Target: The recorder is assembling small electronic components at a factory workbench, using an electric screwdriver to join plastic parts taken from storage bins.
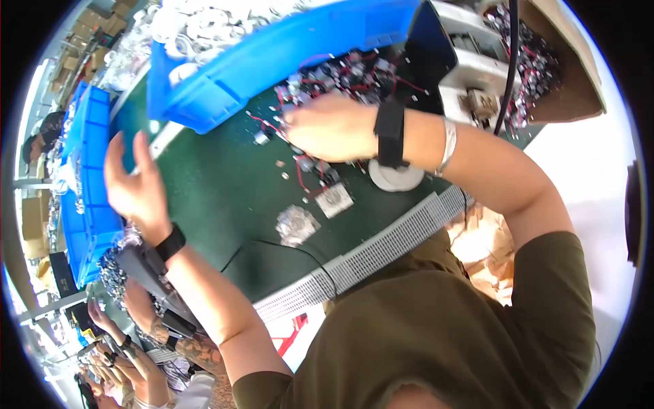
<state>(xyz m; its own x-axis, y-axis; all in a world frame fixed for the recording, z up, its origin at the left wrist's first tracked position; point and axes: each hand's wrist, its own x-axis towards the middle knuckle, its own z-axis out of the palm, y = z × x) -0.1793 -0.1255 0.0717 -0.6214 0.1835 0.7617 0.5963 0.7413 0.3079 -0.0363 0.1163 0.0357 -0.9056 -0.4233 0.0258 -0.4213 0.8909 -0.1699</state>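
Head view: a person in an olive shirt works over a dark green counter (211, 184), seen from above. The 2 hands are well apart. The left hand (136, 180) is raised near the counter's left side, thumb and fingers parted. The right hand (330, 126) is blurred at the near edge of a loose pile of small wired parts (347, 78), with red wires; whether its fingers grip a part, I cannot tell. The pile lies on the counter beside a long blue bin (225, 88). White rings (211, 24) are heaped at the far side of that bin. A white disc (395, 178) lies below the right wrist. Nearer the person are a small pale square (334, 200) and a crumpled, clear-looking piece (297, 225). At right, a cardboard box (579, 75) holds more small parts. At lower left, other people's arms (146, 313) are visible.
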